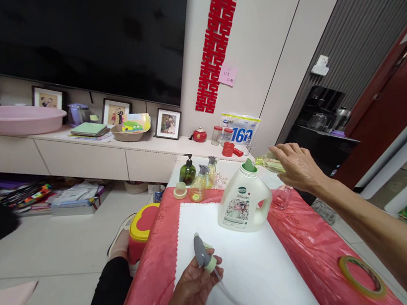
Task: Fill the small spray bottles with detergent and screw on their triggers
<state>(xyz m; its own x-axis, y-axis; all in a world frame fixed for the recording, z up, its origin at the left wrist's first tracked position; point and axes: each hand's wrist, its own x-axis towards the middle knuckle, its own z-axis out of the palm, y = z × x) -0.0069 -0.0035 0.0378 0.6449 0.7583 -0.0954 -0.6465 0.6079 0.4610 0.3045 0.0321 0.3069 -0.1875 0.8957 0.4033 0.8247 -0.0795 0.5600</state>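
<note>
In my left hand is a grey trigger sprayer head with a pale green collar; its clear dip tube hangs over the white sheet. My right hand grips a clear bottle, tilted almost level, its neck at the open top of a white detergent jug. A green spout shows in the jug's mouth. The jug stands upright on the sheet, its handle towards the right. Whether liquid is flowing, I cannot tell.
Behind the jug stand a green pump bottle, two clear spray bottles, including one yellowish spray bottle, and a cap. A clear pinkish bottle is right of the jug. A tape roll lies on the red tablecloth. A yellow-red stool stands left.
</note>
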